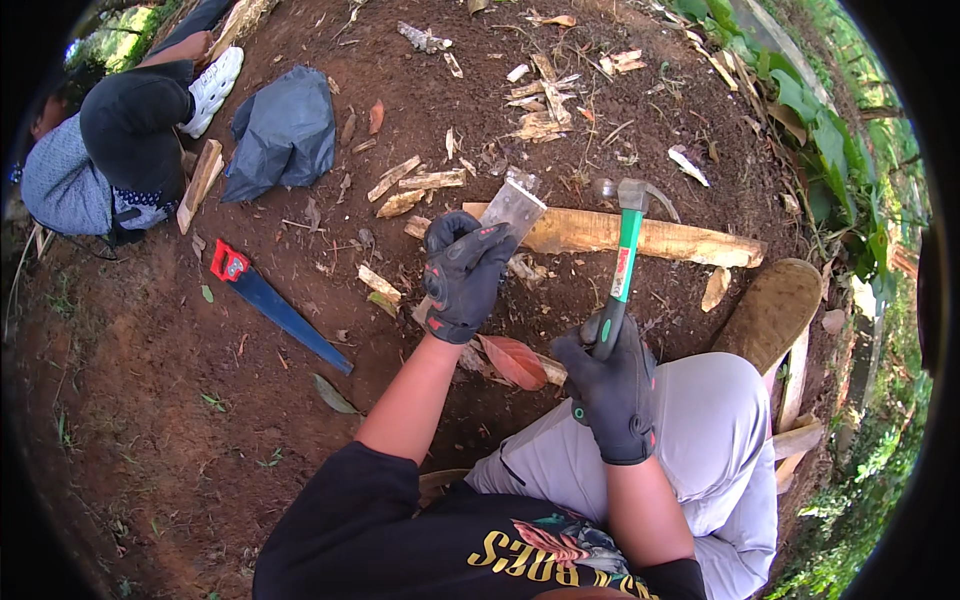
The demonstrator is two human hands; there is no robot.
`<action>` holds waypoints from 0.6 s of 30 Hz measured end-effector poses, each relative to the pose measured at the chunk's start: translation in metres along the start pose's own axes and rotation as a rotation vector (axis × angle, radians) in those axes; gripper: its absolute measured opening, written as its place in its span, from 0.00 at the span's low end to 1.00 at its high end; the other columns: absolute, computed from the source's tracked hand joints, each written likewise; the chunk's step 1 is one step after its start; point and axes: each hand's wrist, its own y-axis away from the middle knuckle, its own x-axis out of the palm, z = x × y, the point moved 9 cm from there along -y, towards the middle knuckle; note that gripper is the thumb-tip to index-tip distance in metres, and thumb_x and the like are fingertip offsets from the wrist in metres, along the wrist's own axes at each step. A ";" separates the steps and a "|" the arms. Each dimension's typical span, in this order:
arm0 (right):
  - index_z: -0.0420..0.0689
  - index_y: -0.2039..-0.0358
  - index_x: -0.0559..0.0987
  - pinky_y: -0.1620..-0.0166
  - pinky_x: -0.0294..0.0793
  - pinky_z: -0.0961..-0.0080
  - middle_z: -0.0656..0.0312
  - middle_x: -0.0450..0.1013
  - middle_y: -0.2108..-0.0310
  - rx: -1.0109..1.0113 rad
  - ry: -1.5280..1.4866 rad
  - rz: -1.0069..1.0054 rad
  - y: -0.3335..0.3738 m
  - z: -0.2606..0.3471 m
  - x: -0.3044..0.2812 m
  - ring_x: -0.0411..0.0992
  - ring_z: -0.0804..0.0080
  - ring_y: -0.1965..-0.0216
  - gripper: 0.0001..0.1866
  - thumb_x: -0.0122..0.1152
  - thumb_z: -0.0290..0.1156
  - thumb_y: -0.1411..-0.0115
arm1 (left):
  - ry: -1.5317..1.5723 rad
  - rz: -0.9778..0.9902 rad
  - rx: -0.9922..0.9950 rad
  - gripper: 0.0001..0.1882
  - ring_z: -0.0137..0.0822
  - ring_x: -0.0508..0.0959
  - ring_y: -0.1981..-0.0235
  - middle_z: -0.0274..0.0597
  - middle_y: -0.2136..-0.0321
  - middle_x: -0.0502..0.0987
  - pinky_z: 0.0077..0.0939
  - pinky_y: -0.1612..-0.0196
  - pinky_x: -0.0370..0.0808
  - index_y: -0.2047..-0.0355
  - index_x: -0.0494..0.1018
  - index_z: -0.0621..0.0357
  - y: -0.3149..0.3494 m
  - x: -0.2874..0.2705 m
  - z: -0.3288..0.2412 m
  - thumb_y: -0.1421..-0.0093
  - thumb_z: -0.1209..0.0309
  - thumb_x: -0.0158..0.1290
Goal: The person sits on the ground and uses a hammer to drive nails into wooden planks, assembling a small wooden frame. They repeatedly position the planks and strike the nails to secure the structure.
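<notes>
- At far left, another person crouched on the bare soil, with a white shoe and a dark crumpled bag just beside.
- On the ground nearer the middle, a handsaw with red grip and blue blade, lying apart from both hands.
- Left hand, gloved, fingers clamped around a flat wooden stake, long axis slanting up and to the right, top end jutting just past the fingertips.
- Behind the stake, a split pale plank lying crosswise (chips and splinters scattered all round).
- Right hand, gloved, fingers wrapped tight on a green-handled hammer, head raised just right of the stake top, so nearer to it than the holding hand's wrist.
- At right, a brown boot and green leaves.
</notes>
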 end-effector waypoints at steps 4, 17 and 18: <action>0.44 0.64 0.74 0.64 0.77 0.66 0.60 0.79 0.72 0.044 0.059 -0.028 0.000 0.000 -0.001 0.79 0.68 0.70 0.17 0.75 0.34 0.46 | -0.029 -0.003 0.010 0.15 0.39 0.77 0.58 0.38 0.62 0.77 0.36 0.54 0.76 0.60 0.87 0.51 0.002 -0.003 0.000 0.48 0.78 0.72; 0.49 0.60 0.69 0.81 0.67 0.82 0.64 0.76 0.71 0.136 -0.068 -0.014 0.009 0.013 0.013 0.68 0.82 0.83 0.16 0.69 0.22 0.40 | 0.019 -0.067 0.105 0.10 0.47 0.76 0.63 0.38 0.69 0.77 0.43 0.57 0.72 0.64 0.83 0.50 0.002 -0.010 -0.007 0.46 0.74 0.70; 0.49 0.60 0.69 0.81 0.67 0.82 0.64 0.76 0.71 0.140 -0.073 -0.015 0.010 0.013 0.014 0.69 0.81 0.83 0.16 0.69 0.22 0.40 | 0.026 -0.072 0.106 0.10 0.46 0.76 0.63 0.39 0.69 0.77 0.43 0.57 0.72 0.64 0.83 0.51 0.002 -0.010 -0.007 0.47 0.74 0.70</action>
